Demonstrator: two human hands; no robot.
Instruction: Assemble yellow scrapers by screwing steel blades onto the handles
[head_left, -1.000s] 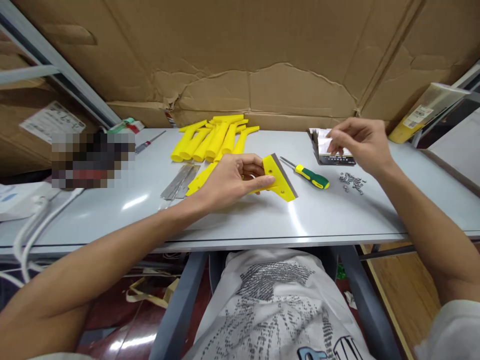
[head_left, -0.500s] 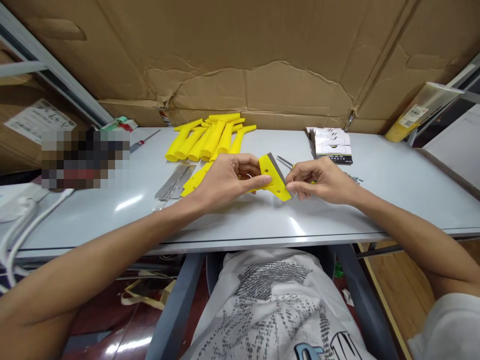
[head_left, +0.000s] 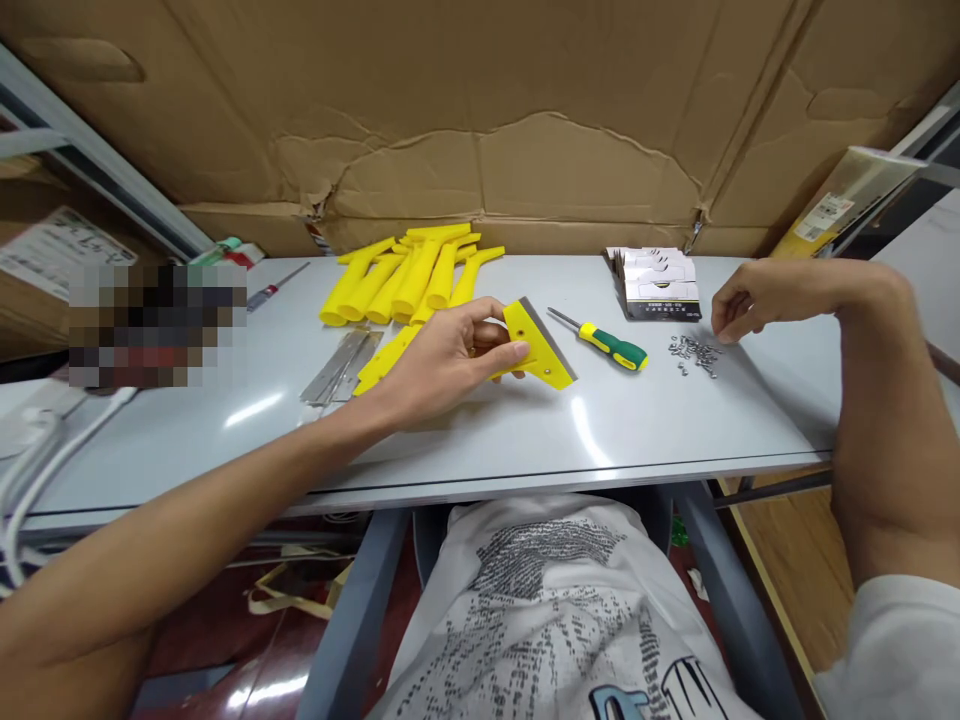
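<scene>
My left hand [head_left: 457,350] is closed around a yellow scraper [head_left: 534,350], its thumb lying on the flat head. A dark blade edge runs along the scraper's right side, and two small round spots show on the head. My right hand [head_left: 757,298] hovers at the back edge of a pile of small metal screws [head_left: 694,352]. Its fingers are curled together, and whatever is between their tips is hidden. A green and yellow screwdriver [head_left: 613,346] lies on the table between the hands, its shaft pointing at the scraper.
Several yellow scraper handles [head_left: 412,275] are heaped at the back. Thin metal blades [head_left: 341,368] and yellow plates [head_left: 386,362] lie left of my left hand. White and black packets [head_left: 660,285] stand behind the screws. Another screwdriver [head_left: 274,288] rests at far left. Cardboard [head_left: 480,90] walls the back.
My right hand has left the scraper's blade side and moved right to the screw pile. The screwdriver and the screws are now uncovered. My left hand keeps hold of the scraper.
</scene>
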